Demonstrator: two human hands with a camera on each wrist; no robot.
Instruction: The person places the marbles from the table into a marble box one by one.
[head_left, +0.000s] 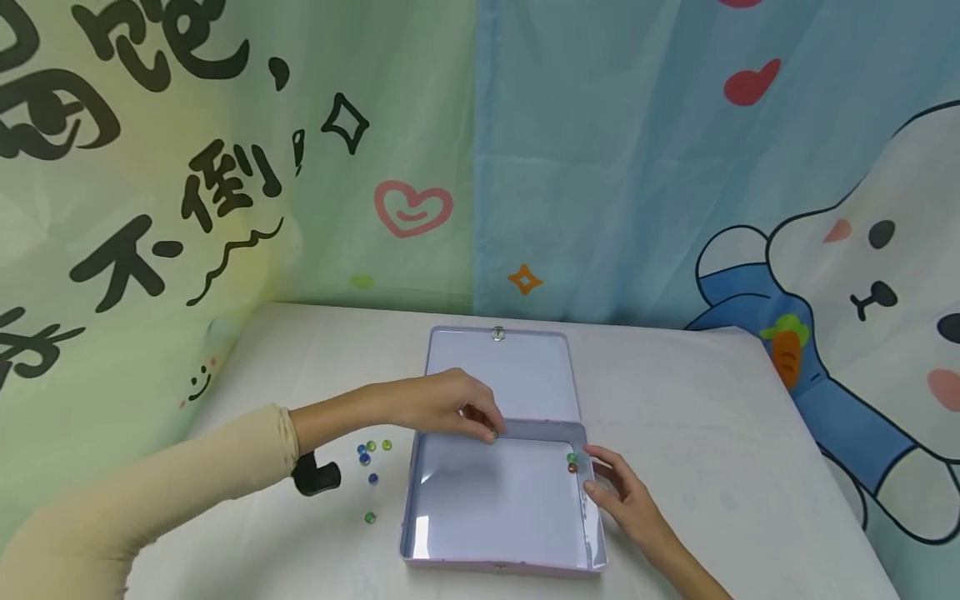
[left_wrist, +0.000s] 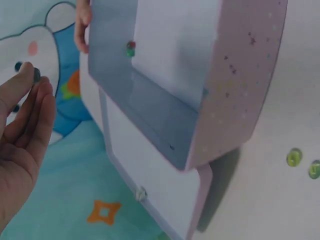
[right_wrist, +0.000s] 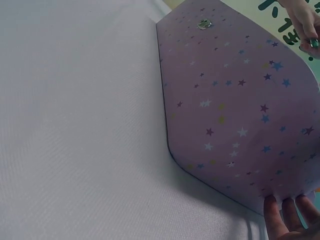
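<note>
My left hand (head_left: 450, 406) pinches a small green glass marble (left_wrist: 37, 75) between thumb and fingertips. In the head view it hovers over the far side of an opened shallow box (head_left: 495, 508), pale inside and pink with stars outside. Fingertips of my right hand (head_left: 626, 500) touch the outside of the box's right wall, the fingers fairly straight in the right wrist view. Inside, against that right wall, lie a green marble (head_left: 572, 458) and a reddish-brown marble (head_left: 572, 468).
The box's lid (head_left: 517, 375) lies folded back behind it, with a metal clasp (head_left: 498, 333) at its far edge. Left of the box, several blue, green and yellow marbles (head_left: 372, 479) are scattered on the white tablecloth (head_left: 300, 533). A printed curtain (head_left: 585, 167) hangs behind.
</note>
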